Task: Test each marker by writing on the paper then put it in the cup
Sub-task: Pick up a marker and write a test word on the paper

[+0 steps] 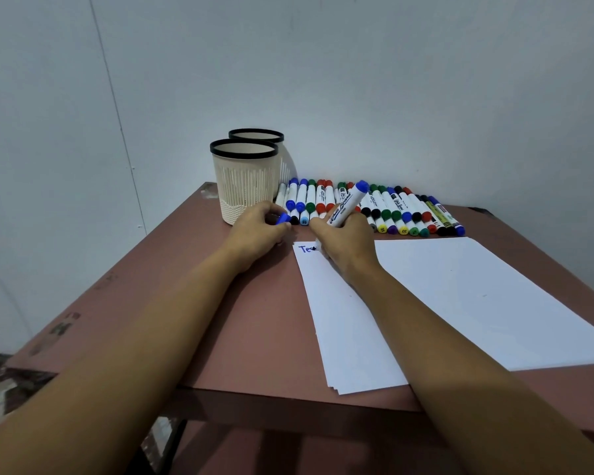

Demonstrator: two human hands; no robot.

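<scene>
**Writing with a blue marker**

The right hand [347,241] has its fingers curled tight around a white marker [344,206] with a blue end. The marker leans, with its blue end up and far. Its tip is down on the paper [460,303], at the far left corner. Blue letters [305,249] show there, just left of the hand. They look like "Te".

The left hand [258,231] rests on the table [247,320], just left of the paper. Its fingers are curled and pinch a small blue cap [283,219].

The cup [244,180] stands on the far left part of the table, just beyond the left hand. It is cream with a black rim. I cannot tell if anything is inside it. A second cup [256,135] like it stands right behind it, by the wall [391,80].

A long row of markers [396,210] lies side by side along the far edge of the table, from the cups over to the right. Their caps are blue, green, red, black and purple.

The paper is white and lies in a small stack on the right side of the table.
</scene>
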